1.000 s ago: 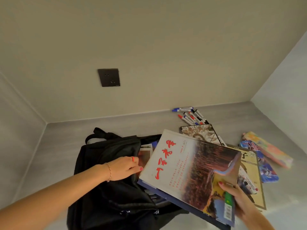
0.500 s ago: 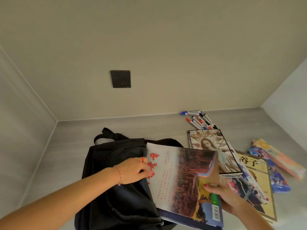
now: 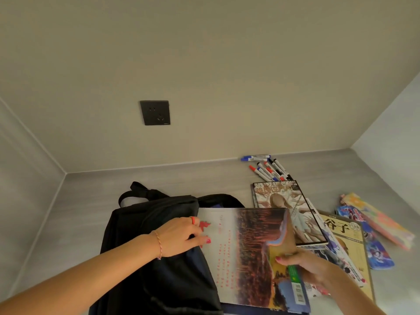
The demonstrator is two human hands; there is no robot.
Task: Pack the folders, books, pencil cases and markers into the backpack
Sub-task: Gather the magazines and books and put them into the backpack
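Note:
A black backpack (image 3: 145, 258) lies open on the grey surface at the lower left. My left hand (image 3: 179, 235) grips the edge of its opening and holds it apart. My right hand (image 3: 304, 267) grips the right edge of a large book with a reddish landscape cover (image 3: 247, 253), whose left end sits inside the backpack's mouth. To the right lie a book with a pale figure on its cover (image 3: 288, 212), a yellow book (image 3: 347, 242) and more books under them. Several markers (image 3: 266, 167) lie by the back wall. Two pencil cases, blue (image 3: 368, 242) and pastel (image 3: 377, 220), lie at the far right.
The grey surface (image 3: 91, 201) is boxed in by a beige back wall with a dark socket plate (image 3: 155, 113) and grey side walls at left and right. Bare surface shows left of and behind the backpack.
The large book has slid leftward and deeper into the backpack, pushed by my right hand. My left hand has stayed on the opening's edge.

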